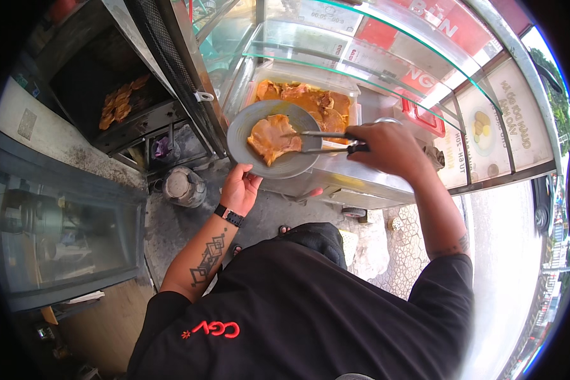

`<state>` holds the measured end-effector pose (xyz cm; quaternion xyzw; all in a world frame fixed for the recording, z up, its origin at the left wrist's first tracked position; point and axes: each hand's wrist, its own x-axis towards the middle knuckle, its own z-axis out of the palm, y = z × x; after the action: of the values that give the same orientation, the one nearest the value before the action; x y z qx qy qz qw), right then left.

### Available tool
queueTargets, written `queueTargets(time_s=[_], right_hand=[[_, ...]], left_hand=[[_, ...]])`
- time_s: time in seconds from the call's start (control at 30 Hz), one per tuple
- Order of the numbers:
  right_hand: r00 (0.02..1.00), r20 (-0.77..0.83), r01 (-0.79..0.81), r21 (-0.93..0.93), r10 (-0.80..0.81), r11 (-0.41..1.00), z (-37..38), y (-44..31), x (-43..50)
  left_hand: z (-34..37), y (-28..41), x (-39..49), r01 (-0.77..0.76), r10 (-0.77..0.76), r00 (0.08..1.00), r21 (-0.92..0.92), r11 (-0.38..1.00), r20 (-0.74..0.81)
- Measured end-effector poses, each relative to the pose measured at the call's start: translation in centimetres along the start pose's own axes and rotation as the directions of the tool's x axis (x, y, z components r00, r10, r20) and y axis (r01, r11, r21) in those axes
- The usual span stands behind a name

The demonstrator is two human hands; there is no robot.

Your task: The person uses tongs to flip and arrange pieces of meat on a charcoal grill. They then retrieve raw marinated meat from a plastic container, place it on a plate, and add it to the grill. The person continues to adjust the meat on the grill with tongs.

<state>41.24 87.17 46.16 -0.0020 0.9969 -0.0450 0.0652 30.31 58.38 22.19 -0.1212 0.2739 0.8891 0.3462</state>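
My left hand [241, 190] grips the near rim of a round grey plate [237, 137], thumb over the edge. On the plate lies a piece of raw marinated meat [271, 137], orange and glossy. My right hand [384, 145] holds a pair of metal tongs [320, 151] with black handles. The tongs' arms are apart, and their tips reach over the right side of the meat; whether they pinch it I cannot tell. Just behind the plate stands a clear plastic container [356, 92] of more marinated meat [332, 107] in orange liquid, partly hidden by the plate.
Glass shelves [361, 69] of a metal food cart overhang the container. A red-lidded plastic box [422, 116] stands to the right. At far left, a dark grill [83, 90] bears several browned meat pieces [121, 102]. A grey metal canister [183, 185] sits on the floor below.
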Motion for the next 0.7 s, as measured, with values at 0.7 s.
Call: queueTargets(time_s=[0.7], right_hand=[[0.949,0.169,-0.231,-0.203,0.266,0.952,10.7,5.2,8.9]], left_hand=[[-7.3,3.9,-9.6,-0.029,0.047,0.988,0.118,0.993,-0.15]])
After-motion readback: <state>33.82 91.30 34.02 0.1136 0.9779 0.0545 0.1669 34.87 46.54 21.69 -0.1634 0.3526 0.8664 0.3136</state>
